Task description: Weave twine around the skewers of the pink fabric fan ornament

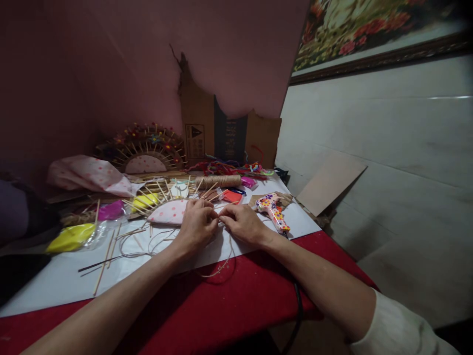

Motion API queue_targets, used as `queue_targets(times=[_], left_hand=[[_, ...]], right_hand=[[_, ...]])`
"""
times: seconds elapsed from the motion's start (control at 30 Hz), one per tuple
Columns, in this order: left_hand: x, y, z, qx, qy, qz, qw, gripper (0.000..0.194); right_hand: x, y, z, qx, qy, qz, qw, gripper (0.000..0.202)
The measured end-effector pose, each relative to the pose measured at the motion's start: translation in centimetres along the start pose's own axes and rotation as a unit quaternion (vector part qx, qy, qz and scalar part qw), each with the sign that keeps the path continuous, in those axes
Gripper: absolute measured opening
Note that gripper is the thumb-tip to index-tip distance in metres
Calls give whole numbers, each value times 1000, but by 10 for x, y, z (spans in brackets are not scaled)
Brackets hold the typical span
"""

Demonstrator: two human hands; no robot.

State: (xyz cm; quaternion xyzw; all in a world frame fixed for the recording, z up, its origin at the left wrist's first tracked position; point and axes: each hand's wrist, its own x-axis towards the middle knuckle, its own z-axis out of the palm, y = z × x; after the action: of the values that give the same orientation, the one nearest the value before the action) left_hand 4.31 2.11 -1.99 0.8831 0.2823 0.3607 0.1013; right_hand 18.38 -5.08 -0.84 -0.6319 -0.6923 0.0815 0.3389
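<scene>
My left hand [197, 222] rests over the right end of a pink dotted half-round piece [168, 212], from which thin wooden sticks fan out. Its fingers are bent and pressed together around something too small to name. Close beside it, my right hand [240, 222] pinches with thumb and forefinger, the fingertips almost meeting those of the left. A thin cord [231, 246] hangs below the right hand and curls over the table edge. A flower-patterned glue gun [273, 212] lies just right of my right hand.
Yellow packets [72, 237], loose sticks [105, 261] and dark cord lie at the left. Behind are a twine roll [218, 182], coloured pipe cleaners [236, 168], a finished-looking fan piece [146, 163] and torn cardboard [229, 133]. A black cable [298, 305] hangs at the front edge.
</scene>
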Motion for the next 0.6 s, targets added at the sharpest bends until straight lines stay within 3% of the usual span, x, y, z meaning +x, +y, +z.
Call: queue_targets(times=[0.4,0.6], left_hand=[[-2,-2,2,2,41,33,999,17],[-3,-1,2,2,32,30,999,15]], right_hand=[[0,2,3,-37,8,-5,999,14],[0,-1,0,-36,11,6,999,12]])
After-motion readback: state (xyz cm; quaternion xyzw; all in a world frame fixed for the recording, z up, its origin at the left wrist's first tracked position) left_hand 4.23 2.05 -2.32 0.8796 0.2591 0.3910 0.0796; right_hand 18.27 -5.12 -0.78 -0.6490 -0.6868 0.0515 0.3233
